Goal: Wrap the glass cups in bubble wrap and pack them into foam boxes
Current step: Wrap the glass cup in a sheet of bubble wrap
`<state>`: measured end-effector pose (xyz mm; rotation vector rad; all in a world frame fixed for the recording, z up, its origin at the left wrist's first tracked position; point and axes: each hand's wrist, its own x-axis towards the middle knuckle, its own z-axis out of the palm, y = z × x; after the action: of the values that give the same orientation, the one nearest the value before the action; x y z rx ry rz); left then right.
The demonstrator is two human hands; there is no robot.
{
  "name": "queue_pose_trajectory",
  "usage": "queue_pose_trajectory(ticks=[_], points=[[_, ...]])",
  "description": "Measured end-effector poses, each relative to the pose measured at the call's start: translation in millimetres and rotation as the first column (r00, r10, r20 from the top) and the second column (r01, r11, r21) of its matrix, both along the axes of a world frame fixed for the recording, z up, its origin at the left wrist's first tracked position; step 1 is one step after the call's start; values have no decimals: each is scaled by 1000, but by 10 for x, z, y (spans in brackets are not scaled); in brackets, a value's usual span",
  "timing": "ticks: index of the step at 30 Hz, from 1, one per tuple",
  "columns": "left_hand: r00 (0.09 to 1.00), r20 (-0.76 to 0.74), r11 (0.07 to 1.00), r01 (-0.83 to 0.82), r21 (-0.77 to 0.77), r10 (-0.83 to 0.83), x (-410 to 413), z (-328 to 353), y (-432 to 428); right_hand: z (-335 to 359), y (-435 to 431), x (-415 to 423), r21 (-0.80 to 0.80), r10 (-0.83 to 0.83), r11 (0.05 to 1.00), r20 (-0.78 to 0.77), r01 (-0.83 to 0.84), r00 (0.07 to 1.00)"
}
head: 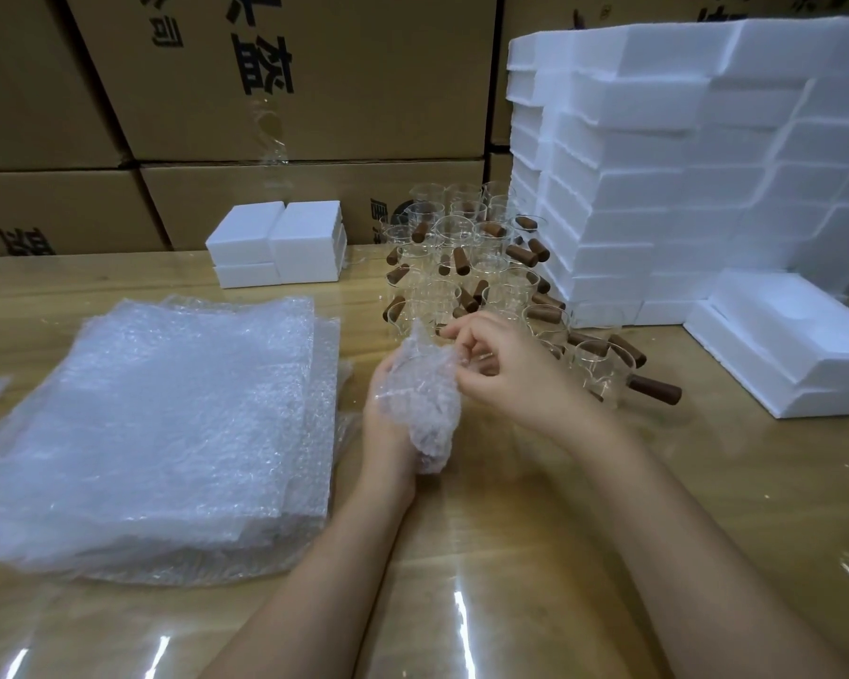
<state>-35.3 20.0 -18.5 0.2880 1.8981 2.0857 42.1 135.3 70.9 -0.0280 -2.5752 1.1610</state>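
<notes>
A glass cup bundled in bubble wrap is held above the wooden table at the centre. My left hand grips the bundle from below and behind. My right hand pinches the wrap's upper right edge with curled fingers. Behind the hands stand several bare glass cups with brown wooden handles. An open foam box lies at the right, its cavity facing up. A thick stack of bubble wrap sheets lies at the left.
A tall wall of stacked white foam boxes fills the right rear. Two closed foam boxes sit at the back centre. Brown cardboard cartons line the far edge of the table.
</notes>
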Motion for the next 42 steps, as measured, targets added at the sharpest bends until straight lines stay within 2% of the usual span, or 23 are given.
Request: queue_pose_trajectory(ticks=[2,5,8,12,15,17,20,25,28,32,37,39,42], points=[[999,47,995,-31,91,27,63,119,-2,-50,-42,-30,-3,-92,996,-6,92,996],[993,-113,978,-7,207,31,196,180,-46,-122,-90,-55,-52,-149,987,26,150,988],[993,-112,965,48,257,-20,240,251,-6,-166,-105,-88,-110,-139,982,118,152,983],[904,-414,971,184,155,-106,369,257,-92,-173,-58,-125,-140,-334,926,133,352,933],[824,-515,960,281,10,-236,461,197,-75,-178,13,-124,-104,-424,895,102,433,900],[808,-534,964,261,-56,-250,475,189,-51,-173,45,-123,-86,-423,898,97,431,901],[843,-502,980,193,-49,-192,472,211,-47,-163,49,-140,-26,-415,906,131,422,900],[871,-473,989,144,-14,-134,432,221,-43,-96,44,-89,-53,-317,942,180,331,931],[892,-447,991,112,79,-66,422,236,-46,-74,4,-48,70,-208,977,133,200,969],[931,-366,985,72,159,-8,382,225,-57,-63,-48,-41,232,-116,968,70,97,991],[956,-287,977,-4,213,67,312,216,-81,-62,-48,-18,69,20,997,224,-36,974],[965,-249,977,-30,212,84,282,208,-74,-58,-59,-19,57,-1,998,222,-12,975],[972,-219,982,-49,182,89,268,193,-58,-62,-125,-45,128,-94,989,150,75,984]])
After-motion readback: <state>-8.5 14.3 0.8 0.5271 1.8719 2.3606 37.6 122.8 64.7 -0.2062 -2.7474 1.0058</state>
